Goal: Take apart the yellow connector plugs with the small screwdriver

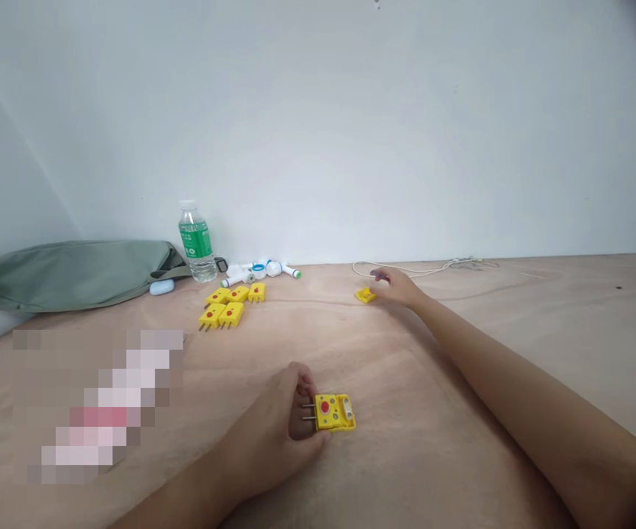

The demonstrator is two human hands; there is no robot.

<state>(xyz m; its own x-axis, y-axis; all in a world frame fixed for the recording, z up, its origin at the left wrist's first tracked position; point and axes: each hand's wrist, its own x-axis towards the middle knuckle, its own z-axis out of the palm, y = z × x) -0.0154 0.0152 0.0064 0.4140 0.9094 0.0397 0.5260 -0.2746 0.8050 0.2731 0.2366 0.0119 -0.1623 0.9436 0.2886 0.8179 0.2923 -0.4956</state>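
Note:
My left hand [279, 430] rests on the wooden table [461, 382] near me, fingers curled around the two metal prongs of a yellow connector plug [334, 412] with a red dot. My right hand [398, 285] is stretched far out, fingers resting on the table just right of a small yellow piece [365, 295]; it touches or nearly touches that piece. A group of several yellow plugs [230, 305] with red dots lies further left.
A green-labelled water bottle [197, 242] stands by the wall beside a grey-green bag [70, 272]. White cylindrical parts [260, 272] lie near the bottle. A white cable [422, 268] runs along the wall behind my right hand. A blurred patch covers the table's left.

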